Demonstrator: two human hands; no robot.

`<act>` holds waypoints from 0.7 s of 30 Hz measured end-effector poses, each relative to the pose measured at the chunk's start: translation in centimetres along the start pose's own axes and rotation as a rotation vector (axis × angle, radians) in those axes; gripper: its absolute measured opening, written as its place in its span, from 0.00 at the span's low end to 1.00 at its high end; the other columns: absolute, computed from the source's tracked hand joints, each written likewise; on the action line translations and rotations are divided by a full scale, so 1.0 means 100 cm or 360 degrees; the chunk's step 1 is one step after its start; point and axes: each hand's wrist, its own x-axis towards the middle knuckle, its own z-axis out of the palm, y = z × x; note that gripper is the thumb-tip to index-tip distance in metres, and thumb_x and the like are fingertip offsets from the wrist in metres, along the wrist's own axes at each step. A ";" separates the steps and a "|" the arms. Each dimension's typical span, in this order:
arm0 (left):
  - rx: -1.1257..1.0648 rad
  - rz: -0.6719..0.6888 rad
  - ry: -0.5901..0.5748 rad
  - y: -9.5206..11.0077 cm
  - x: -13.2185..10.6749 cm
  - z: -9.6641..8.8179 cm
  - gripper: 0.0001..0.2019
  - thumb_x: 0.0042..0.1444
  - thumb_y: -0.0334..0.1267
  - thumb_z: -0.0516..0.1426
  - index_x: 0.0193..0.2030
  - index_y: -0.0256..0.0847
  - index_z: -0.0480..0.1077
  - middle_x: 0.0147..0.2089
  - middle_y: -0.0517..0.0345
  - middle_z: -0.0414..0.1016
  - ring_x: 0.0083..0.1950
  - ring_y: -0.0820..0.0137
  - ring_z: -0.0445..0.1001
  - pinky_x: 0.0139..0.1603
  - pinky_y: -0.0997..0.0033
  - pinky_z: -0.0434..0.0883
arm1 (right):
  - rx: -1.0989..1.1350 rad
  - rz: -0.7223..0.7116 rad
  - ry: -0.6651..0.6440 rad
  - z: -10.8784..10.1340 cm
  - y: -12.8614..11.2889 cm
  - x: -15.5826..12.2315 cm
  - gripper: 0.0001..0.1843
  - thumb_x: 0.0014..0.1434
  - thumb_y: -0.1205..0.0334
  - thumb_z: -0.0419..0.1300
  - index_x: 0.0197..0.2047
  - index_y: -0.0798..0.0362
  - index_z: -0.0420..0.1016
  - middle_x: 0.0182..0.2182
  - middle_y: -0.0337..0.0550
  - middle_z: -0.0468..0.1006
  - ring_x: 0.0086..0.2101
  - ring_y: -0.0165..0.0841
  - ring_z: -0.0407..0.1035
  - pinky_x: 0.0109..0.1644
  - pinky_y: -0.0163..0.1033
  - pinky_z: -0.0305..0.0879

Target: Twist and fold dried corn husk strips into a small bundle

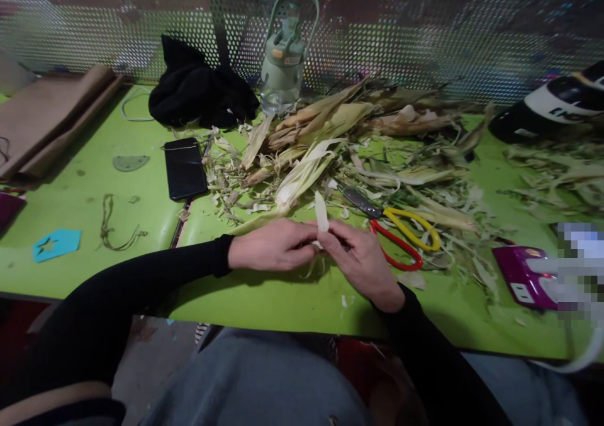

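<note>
Both hands meet over the green table near its front edge, closed on a pale strip of corn husk. My left hand comes from the left, its fingertips pinching at the husk's lower part. My right hand grips from the other side, thumb lying against the strip. The strip's flat, pointed end stands up between them, while a few thin shreds hang below. Just right of my right hand lie scissors with one yellow and one red handle. A larger pale husk rests behind the hands.
Dried husks and scraps pile up behind. A green water bottle, black cloth and phone stand or lie at back left. Brown paper is far left. At right are a dark bottle and a purple power strip.
</note>
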 end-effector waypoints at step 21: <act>-0.0226 -0.0169 0.0410 0.007 0.025 -0.013 0.11 0.66 0.43 0.53 0.36 0.38 0.66 0.31 0.63 0.66 0.32 0.74 0.62 0.36 0.72 0.60 | 0.0337 0.0063 0.0524 -0.013 -0.001 0.018 0.17 0.65 0.49 0.61 0.44 0.52 0.85 0.22 0.36 0.73 0.24 0.29 0.66 0.28 0.35 0.63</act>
